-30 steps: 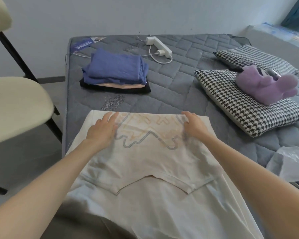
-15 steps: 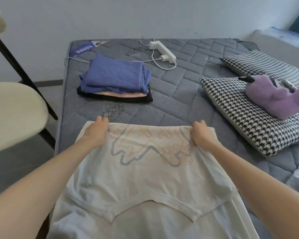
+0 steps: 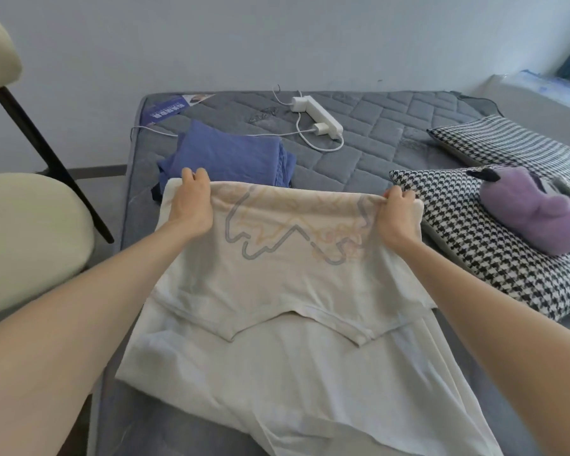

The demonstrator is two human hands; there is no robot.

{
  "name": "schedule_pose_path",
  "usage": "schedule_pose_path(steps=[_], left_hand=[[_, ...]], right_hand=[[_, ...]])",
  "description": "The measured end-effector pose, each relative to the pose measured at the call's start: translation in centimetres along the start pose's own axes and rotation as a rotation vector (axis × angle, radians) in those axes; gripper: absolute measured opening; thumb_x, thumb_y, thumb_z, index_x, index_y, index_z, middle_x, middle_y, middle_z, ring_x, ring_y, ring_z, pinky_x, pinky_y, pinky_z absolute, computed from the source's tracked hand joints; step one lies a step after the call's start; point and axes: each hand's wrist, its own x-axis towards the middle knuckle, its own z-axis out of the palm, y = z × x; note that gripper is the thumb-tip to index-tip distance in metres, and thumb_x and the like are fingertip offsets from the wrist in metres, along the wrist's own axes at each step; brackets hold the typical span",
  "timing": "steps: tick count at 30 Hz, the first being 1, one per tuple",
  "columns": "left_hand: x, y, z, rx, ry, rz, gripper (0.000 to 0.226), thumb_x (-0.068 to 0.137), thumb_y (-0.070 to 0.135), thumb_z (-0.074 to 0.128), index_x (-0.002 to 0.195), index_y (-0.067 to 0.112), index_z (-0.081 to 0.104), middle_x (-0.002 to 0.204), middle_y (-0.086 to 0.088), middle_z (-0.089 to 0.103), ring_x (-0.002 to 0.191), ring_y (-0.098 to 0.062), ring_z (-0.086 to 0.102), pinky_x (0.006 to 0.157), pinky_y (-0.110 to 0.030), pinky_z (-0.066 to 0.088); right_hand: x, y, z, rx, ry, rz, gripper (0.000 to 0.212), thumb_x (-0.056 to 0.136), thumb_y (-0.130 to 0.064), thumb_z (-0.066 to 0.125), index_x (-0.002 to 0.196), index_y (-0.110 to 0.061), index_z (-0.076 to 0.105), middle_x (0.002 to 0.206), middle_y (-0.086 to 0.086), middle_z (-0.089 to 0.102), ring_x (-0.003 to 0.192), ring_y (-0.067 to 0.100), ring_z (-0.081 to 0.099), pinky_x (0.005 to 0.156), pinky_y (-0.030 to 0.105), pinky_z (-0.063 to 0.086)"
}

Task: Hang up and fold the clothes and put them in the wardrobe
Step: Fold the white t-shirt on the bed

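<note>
A cream T-shirt [image 3: 287, 284] with a grey and orange print lies partly folded on the grey mattress [image 3: 369, 153], its neckline facing me. My left hand [image 3: 191, 202] grips the left end of the far fold, and my right hand [image 3: 397, 215] pinches the right end. The far fold is lifted off the mattress between both hands. Behind it sits a pile of folded clothes [image 3: 231, 156], blue on top, its near part hidden by the lifted shirt.
Two houndstooth pillows [image 3: 458, 232] lie at the right, with a purple plush toy [image 3: 527, 209] on the nearer one. A white power strip [image 3: 316, 116] with cables rests at the mattress's far end. A cream chair [image 3: 23, 232] stands at the left.
Both hands went from lying flat on the shirt to gripping its far fold, then raised it off the mattress so that it now hides the near part of the blue pile.
</note>
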Motion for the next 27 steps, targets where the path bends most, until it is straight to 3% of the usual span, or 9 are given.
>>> schedule_pose_path(steps=[3, 6, 8, 11, 16, 19, 23, 25, 27], left_hand=[[-0.5, -1.5, 2.2, -0.112, -0.124, 0.005, 0.034, 0.09, -0.01, 0.043, 0.123, -0.004, 0.043, 0.129, -0.025, 0.036, 0.107, -0.04, 0.045, 0.084, -0.038, 0.035], [-2.4, -3.1, 3.9, -0.177, -0.296, 0.029, 0.037, 0.092, -0.005, 0.042, 0.129, -0.005, 0.04, 0.134, -0.025, 0.036, 0.121, -0.035, 0.039, 0.092, -0.036, 0.033], [-3.5, -3.9, 4.4, -0.222, -0.335, 0.03, 0.044, 0.094, -0.002, 0.043, 0.137, -0.003, 0.037, 0.142, -0.021, 0.036, 0.132, -0.03, 0.033, 0.099, -0.033, 0.03], [-4.7, -4.5, 4.4, -0.296, -0.306, 0.009, 0.051, 0.097, 0.005, 0.044, 0.147, 0.008, 0.031, 0.15, -0.013, 0.031, 0.138, -0.026, 0.03, 0.109, -0.031, 0.026], [-8.2, -4.1, 3.2, -0.315, -0.4, 0.105, 0.023, 0.097, 0.021, 0.048, 0.116, 0.025, 0.06, 0.115, 0.002, 0.059, 0.09, -0.011, 0.057, 0.075, -0.022, 0.042], [-11.6, -4.3, 2.3, -0.289, -0.621, 0.148, 0.015, 0.095, 0.038, 0.051, 0.1, 0.031, 0.063, 0.098, 0.012, 0.063, 0.089, -0.008, 0.059, 0.07, -0.02, 0.044], [-16.0, -5.5, 1.1, -0.256, -0.787, 0.167, 0.039, 0.078, 0.063, 0.061, 0.109, 0.039, 0.055, 0.088, 0.016, 0.061, 0.083, -0.004, 0.057, 0.074, -0.021, 0.045], [-17.7, -6.3, 0.1, -0.184, -0.846, 0.198, 0.072, 0.064, 0.067, 0.071, 0.127, 0.049, 0.04, 0.097, 0.023, 0.051, 0.093, -0.002, 0.052, 0.081, -0.02, 0.041], [-18.9, -7.3, -0.7, -0.112, -0.868, 0.268, 0.083, 0.059, 0.06, 0.078, 0.13, 0.05, 0.037, 0.103, 0.027, 0.043, 0.102, -0.002, 0.047, 0.083, -0.019, 0.037]], right_hand=[[-1.1, -0.4, 1.1, 0.17, -0.202, 0.112, 0.032, 0.094, -0.005, 0.044, 0.126, -0.005, 0.05, 0.131, 0.02, 0.042, 0.117, 0.035, 0.041, 0.092, 0.028, 0.031], [-3.0, 0.3, 1.7, 0.197, -0.465, 0.063, 0.057, 0.095, -0.011, 0.048, 0.148, -0.014, 0.028, 0.156, 0.012, 0.015, 0.139, 0.032, 0.027, 0.113, 0.04, 0.025], [-3.8, 0.4, 1.9, 0.187, -0.506, -0.036, 0.07, 0.097, -0.005, 0.045, 0.154, -0.013, 0.005, 0.161, 0.012, -0.01, 0.147, 0.031, 0.011, 0.114, 0.037, 0.015], [-4.4, 0.0, 1.7, 0.303, -0.476, -0.109, 0.075, 0.095, 0.001, 0.046, 0.154, -0.011, 0.0, 0.159, 0.014, -0.019, 0.149, 0.03, 0.002, 0.117, 0.037, 0.014], [-7.3, -0.2, 1.4, 0.348, -0.47, -0.194, 0.053, 0.096, -0.013, 0.054, 0.146, -0.011, 0.034, 0.156, 0.016, 0.016, 0.14, 0.036, 0.026, 0.114, 0.04, 0.024], [-10.7, -1.3, 1.0, 0.409, -0.492, -0.286, 0.038, 0.095, -0.013, 0.055, 0.132, -0.012, 0.05, 0.136, 0.01, 0.044, 0.121, 0.024, 0.047, 0.099, 0.025, 0.034], [-15.7, -3.5, -0.2, 0.476, -0.634, -0.357, 0.022, 0.095, -0.016, 0.053, 0.113, -0.024, 0.062, 0.109, -0.005, 0.059, 0.089, 0.009, 0.055, 0.074, 0.014, 0.038], [-18.1, -4.6, -1.0, 0.504, -0.782, -0.386, 0.019, 0.095, -0.02, 0.053, 0.111, -0.026, 0.063, 0.106, -0.006, 0.063, 0.089, 0.011, 0.059, 0.077, 0.018, 0.044], [-20.3, -5.6, -1.4, 0.458, -0.908, -0.459, 0.022, 0.096, -0.023, 0.053, 0.116, -0.023, 0.062, 0.112, -0.003, 0.064, 0.091, 0.011, 0.059, 0.086, 0.025, 0.047]])
